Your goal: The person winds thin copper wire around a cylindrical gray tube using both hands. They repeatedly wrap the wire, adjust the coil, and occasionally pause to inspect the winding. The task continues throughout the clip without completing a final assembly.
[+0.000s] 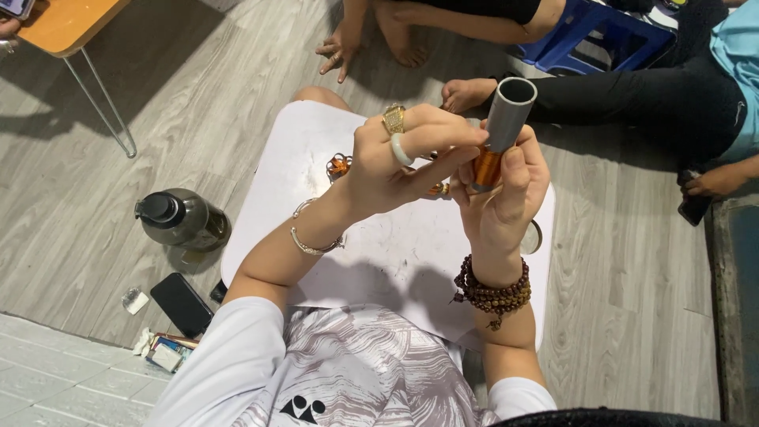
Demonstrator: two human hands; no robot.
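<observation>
My right hand [500, 190] grips a grey plastic tube [507, 112] held upright, with an orange band of thread or wire [487, 166] wound around its lower part. My left hand [399, 154], wearing a gold ring and a pale ring, pinches at the tube's side with fingertips touching it near the orange band. Both hands hover above a small white table [379, 245]. A beaded bracelet is on my right wrist, a thin silver bangle on my left.
A small orange and metal trinket [339, 165] lies on the white table. A dark water jug [180, 219], a black phone [182, 304] and small packets lie on the floor at left. Other people's feet and hand are beyond the table, beside a blue stool [591, 35].
</observation>
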